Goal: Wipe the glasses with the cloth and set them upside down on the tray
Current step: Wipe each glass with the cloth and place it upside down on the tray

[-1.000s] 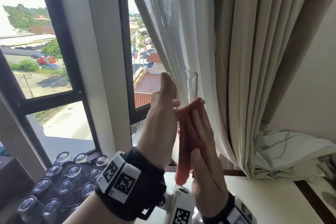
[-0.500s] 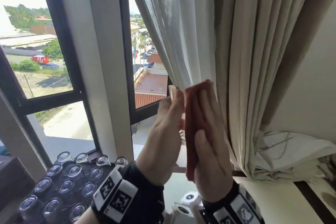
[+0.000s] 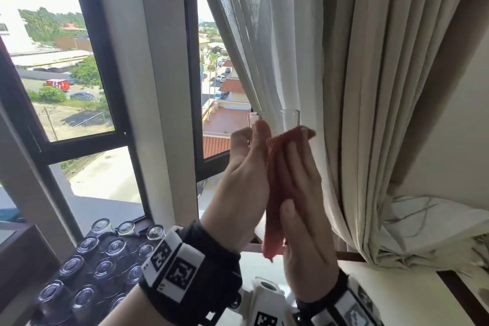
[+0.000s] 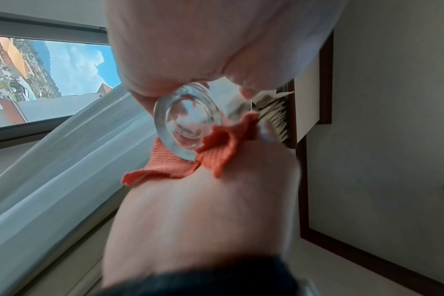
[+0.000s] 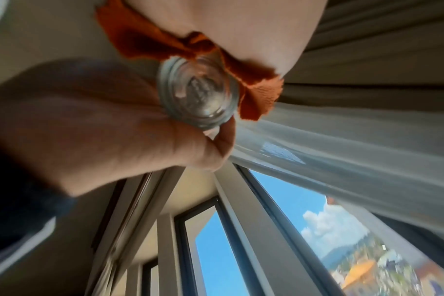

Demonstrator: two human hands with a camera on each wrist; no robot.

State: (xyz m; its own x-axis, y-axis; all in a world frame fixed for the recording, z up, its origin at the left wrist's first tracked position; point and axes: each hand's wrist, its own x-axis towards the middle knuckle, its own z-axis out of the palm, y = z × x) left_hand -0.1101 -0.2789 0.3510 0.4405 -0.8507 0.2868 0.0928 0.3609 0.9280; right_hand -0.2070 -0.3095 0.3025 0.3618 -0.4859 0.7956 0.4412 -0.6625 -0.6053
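Fingers (image 3: pixel 260 137) of left hand (image 3: pixel 238 190) grip glass (image 3: pixel 289 119) | right hand (image 3: pixel 301 209) presses cloth (image 3: pixel 277 182)

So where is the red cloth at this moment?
In the head view the red woven cloth is right of centre, held up before the curtain: the right hand presses it against the clear drinking glass, which the left hand grips.

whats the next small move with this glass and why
Probably keep rubbing the cloth around the glass a little more: the right hand presses it against the wall while the left hand holds the glass upright, above the inverted glasses.
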